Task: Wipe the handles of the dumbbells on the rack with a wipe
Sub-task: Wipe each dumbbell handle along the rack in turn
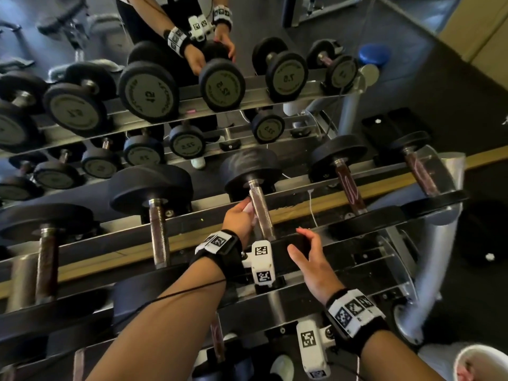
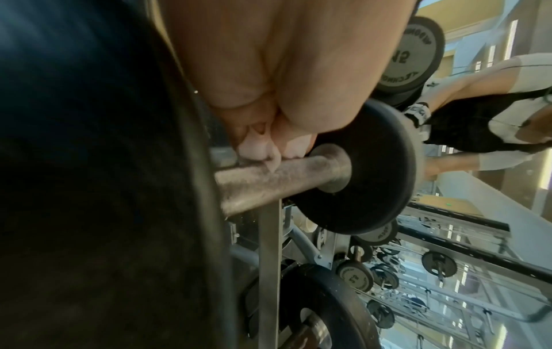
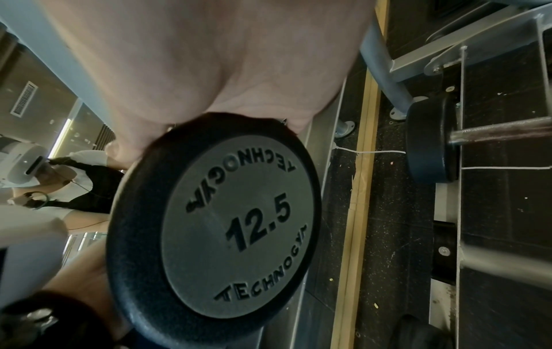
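A gym mirror (image 1: 82,37) stands behind the rack (image 1: 316,213), doubling the dumbbells and my own arms above dark rubber floor (image 1: 412,64).

At far left on the top rail sit two big dumbbells with brown, worn handles (image 1: 46,259). Next to them is another (image 1: 159,232), its grip mottled grey and brown.

Then comes the 12.5 dumbbell (image 1: 250,171), the one I am on. My left hand (image 1: 238,219) is at the left side of its handle (image 1: 262,213), fingers (image 2: 254,146) curled and pinching a small pale wipe (image 1: 248,209) that touches the steel near the far head. In the left wrist view the fingertips and a bit of wipe rest on top of the bar, which looks grey and speckled.

Just right of that, my right hand (image 1: 310,259) rests on the near head (image 3: 221,226) of the same dumbbell, fingers straight and spread over its black rim, thumb apart. The right wrist view shows the palm lying over the plate marked 12.5.

Further right lie two smaller dumbbells (image 1: 341,160) with reddish handles, and a white cable (image 1: 313,210) hangs down between the rails. At the bottom right corner is my white shoe (image 1: 478,361).
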Available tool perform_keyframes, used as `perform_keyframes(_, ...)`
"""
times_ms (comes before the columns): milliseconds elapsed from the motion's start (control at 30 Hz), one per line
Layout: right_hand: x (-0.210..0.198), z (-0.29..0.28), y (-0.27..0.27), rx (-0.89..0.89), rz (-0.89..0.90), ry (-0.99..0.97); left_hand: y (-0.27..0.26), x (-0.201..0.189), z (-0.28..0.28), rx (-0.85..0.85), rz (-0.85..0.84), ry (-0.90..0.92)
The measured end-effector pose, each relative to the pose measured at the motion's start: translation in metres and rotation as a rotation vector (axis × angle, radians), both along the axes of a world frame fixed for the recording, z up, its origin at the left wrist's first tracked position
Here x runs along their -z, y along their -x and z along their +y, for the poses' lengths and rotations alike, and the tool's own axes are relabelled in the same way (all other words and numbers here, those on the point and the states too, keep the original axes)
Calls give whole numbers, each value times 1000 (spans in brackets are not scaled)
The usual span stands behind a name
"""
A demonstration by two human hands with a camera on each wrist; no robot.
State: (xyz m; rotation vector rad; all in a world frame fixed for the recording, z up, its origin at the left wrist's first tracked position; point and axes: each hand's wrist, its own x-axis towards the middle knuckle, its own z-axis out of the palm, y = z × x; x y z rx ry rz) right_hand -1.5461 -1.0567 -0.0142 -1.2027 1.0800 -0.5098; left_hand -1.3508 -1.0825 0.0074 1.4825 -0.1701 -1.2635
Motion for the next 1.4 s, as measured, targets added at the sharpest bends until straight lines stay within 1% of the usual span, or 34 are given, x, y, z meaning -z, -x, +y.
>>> perform_keyframes(100, 1, 0, 1, 8, -8, -11, 0, -2, 6, 155, -38, 10)
perform_keyframes(167, 1, 1, 1, 10, -10, -15, -2, -2, 13, 194, -20, 3)
perform_keyframes(333, 1, 0, 2, -1, -35, -17, -11, 5, 28, 171, -26, -77)
perform_keyframes(467, 2, -1, 2, -3, -42, -22, -12, 6, 37, 53, 31, -71)
perform_keyframes(533, 3, -1, 2, 3, -55, -28, -8, 3, 30, 42, 16, -71)
perform_keyframes(633, 2, -1, 1, 5, -55, -23, -2, 0, 17, 128, 40, -93)
perform_keyframes(733, 2, -1, 1, 16, -49, -10, -2, -5, 18, 237, 27, -98)
perform_keyframes(933, 3, 0, 2, 25, -50, -1, 1, -18, 32, 284, 33, -93)
perform_keyframes(1067, 4, 0, 2, 19, -50, -5, -11, -27, 48, 333, 72, -81)
perform_keyframes(1100, 4, 0, 2, 21, -51, -7, -16, -29, 50, 316, 73, -81)
perform_keyframes(1167, 5, 1, 2, 29, -55, -12, -23, -32, 52, 227, 95, -51)
perform_keyframes(1233, 4, 1, 2, 33, -48, -8, -23, -31, 47, 64, 153, -15)
perform_keyframes(1267, 3, 1, 2, 30, -44, -3, -22, -30, 43, -5, 160, -15)
perform_keyframes(1300, 2, 1, 1, 26, -42, 0, -20, -27, 37, -45, 131, -35)
perform_keyframes(1367, 2, 1, 1, 24, -36, 3, -13, -26, 27, -64, 82, -54)
perform_keyframes(1400, 2, 1, 1, 25, -30, 6, -9, -24, 23, -64, 99, -60)
